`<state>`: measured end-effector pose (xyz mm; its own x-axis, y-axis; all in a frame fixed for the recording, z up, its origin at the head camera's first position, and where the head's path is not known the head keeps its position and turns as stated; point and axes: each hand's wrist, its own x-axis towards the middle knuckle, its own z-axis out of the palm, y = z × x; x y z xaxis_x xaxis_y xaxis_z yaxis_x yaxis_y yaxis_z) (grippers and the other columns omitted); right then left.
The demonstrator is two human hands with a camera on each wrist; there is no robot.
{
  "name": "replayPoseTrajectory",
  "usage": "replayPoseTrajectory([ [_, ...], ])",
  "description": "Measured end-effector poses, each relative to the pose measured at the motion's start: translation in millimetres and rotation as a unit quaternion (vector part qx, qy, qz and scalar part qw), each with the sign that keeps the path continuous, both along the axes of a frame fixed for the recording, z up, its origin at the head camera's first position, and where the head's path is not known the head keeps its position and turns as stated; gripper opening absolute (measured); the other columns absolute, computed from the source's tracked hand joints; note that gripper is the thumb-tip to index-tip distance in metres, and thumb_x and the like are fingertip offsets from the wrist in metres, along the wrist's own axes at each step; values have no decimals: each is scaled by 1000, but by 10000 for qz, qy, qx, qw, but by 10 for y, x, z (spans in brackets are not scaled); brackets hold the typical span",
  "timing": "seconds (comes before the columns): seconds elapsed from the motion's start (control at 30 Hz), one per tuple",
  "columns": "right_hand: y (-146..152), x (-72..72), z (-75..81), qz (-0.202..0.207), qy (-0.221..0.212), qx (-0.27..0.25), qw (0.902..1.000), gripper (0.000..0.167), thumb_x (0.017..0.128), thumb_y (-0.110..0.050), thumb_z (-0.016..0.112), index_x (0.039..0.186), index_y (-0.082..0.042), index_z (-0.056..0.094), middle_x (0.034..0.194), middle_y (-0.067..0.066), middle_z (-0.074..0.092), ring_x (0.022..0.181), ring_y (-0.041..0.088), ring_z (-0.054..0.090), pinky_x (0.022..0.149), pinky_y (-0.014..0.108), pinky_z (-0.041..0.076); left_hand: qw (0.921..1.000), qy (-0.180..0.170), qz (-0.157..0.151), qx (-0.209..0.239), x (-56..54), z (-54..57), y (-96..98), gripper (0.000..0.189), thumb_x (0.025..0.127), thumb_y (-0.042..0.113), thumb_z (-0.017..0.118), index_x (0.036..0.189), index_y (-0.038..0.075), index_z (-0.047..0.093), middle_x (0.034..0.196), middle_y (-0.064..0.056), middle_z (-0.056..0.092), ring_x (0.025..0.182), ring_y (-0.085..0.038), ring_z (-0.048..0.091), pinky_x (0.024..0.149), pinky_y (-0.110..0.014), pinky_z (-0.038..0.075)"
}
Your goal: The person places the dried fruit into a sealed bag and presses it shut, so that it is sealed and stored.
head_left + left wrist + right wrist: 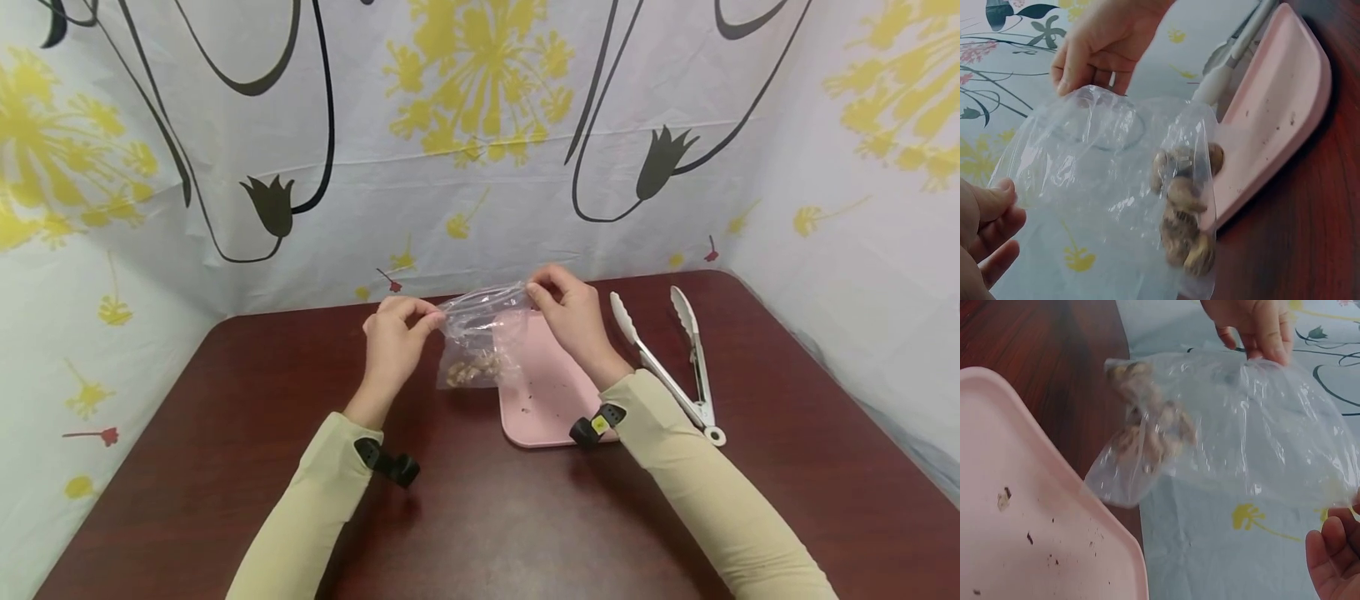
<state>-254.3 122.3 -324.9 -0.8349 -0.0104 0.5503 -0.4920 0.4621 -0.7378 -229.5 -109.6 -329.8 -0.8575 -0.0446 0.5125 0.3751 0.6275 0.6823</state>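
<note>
A clear zip bag [468, 327] hangs over the table, partly in front of the pink tray. Brown, wrinkled dried mushrooms [1182, 215] are gathered at its bottom. At one top corner, my left hand [393, 346] pinches the plastic between thumb and fingers. The opposite top corner is pinched by my right hand [573, 317], so the top edge stretches between both hands. In the right wrist view, the mushrooms [1154, 434] lie in the low end of the bag, beside the tray's rim.
The pink tray [547, 408] lies below my right forearm, with small dark crumbs [1030, 538] on it. To its right, metal tongs [663, 375] with pale tips lie spread on the dark red table [465, 517]. A patterned sheet [480, 217] hangs behind.
</note>
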Motion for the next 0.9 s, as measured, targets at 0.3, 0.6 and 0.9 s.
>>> replayPoseTrajectory([
  [0.3, 97, -3, -29, -27, -439, 339, 9985, 16, 91, -15, 65, 106, -9, 68, 97, 8, 69, 85, 17, 63, 74, 29, 48, 9992, 244, 248, 173, -24, 76, -2, 15, 82, 21, 74, 84, 6, 74, 94, -10, 69, 110, -23, 51, 103, -54, 22],
  [0.6, 196, -7, -207, 256, -1006, 1325, 9857, 12, 89, -19, 67, 97, -10, 71, 101, 9, 70, 88, 24, 65, 77, 39, 51, 9967, 309, 493, 568, -36, 146, -11, 14, 84, 20, 73, 84, 6, 74, 95, -10, 68, 111, -22, 50, 106, -53, 21],
  [0.9, 183, -11, -344, 784, -778, 1811, 9772, 5, 83, -15, 73, 85, -11, 74, 79, 0, 70, 75, 13, 60, 70, 30, 49, 9924, 400, 751, 889, -53, 193, -18, 15, 84, 19, 73, 81, 5, 71, 94, -9, 66, 112, -22, 49, 107, -51, 20],
])
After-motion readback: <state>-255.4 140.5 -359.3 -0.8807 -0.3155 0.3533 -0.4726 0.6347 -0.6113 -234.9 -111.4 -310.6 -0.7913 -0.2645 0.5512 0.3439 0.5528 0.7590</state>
